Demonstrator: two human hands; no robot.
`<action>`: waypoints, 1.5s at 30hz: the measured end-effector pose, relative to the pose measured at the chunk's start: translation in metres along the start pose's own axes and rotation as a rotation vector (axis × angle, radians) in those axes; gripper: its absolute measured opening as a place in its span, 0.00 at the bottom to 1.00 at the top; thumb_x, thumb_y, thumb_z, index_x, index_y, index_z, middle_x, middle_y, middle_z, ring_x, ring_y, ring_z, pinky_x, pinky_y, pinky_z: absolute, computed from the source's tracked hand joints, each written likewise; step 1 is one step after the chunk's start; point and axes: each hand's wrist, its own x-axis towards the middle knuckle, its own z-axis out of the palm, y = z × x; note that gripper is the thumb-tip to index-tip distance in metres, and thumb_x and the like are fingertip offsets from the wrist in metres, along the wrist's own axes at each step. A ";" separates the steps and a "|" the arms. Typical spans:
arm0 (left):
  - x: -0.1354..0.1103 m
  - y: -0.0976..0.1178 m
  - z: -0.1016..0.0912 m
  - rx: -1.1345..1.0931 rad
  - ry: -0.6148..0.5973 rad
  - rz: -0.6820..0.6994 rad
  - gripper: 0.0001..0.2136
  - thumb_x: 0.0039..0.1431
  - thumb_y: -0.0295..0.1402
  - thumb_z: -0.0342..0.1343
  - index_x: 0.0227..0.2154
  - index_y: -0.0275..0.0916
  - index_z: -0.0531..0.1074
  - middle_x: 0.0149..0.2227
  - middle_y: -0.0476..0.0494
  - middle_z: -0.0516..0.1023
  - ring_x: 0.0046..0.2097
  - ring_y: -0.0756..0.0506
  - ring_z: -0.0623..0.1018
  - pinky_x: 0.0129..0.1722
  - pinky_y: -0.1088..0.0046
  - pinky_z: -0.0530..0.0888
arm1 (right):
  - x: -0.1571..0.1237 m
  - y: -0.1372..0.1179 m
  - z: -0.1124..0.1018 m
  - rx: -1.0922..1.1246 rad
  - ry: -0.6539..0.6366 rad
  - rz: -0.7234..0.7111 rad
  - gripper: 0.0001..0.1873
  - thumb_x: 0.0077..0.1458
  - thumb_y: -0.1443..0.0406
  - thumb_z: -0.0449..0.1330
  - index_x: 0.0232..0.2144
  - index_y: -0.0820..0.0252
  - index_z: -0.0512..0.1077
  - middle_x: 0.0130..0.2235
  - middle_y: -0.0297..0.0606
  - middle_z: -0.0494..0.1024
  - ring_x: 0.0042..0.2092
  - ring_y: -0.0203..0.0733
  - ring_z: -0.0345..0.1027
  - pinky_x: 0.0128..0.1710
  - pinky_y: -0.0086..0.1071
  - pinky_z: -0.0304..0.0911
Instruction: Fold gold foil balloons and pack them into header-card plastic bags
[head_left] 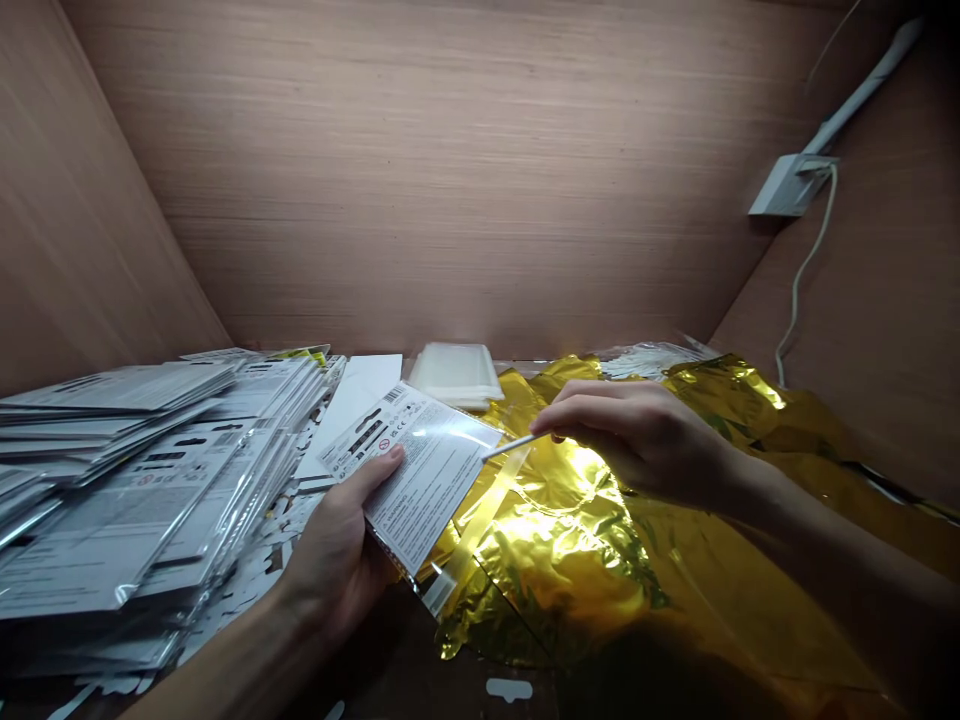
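My left hand (341,545) grips a clear plastic packet with a printed white card (427,480) inside, thumb on its face. The packet is tilted, and its clear flap with a strip (480,520) spreads to the right. Between the fingertips of my right hand (637,430) is a thin white stick (510,447). Its far end meets the packet's right edge; I cannot tell whether it is inside. Beneath and to the right of the packet lies shiny gold foil (555,560), which looks like flat foil balloons.
Stacks of similar packets (165,500) fill the left side. Behind the held packet are a white card (375,372) and a pile of clear sleeves (456,372). White sticks (652,360) lie at the back right. A power socket (795,187) with a cable hangs on the wooden wall.
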 end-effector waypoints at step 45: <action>-0.020 -0.023 0.005 0.081 -0.151 0.015 0.16 0.61 0.29 0.66 0.50 0.28 0.78 0.53 0.29 0.81 0.52 0.36 0.83 0.49 0.67 0.83 | -0.002 -0.014 0.048 -0.032 0.178 0.126 0.16 0.72 0.71 0.50 0.59 0.60 0.64 0.53 0.47 0.74 0.48 0.43 0.73 0.46 0.40 0.75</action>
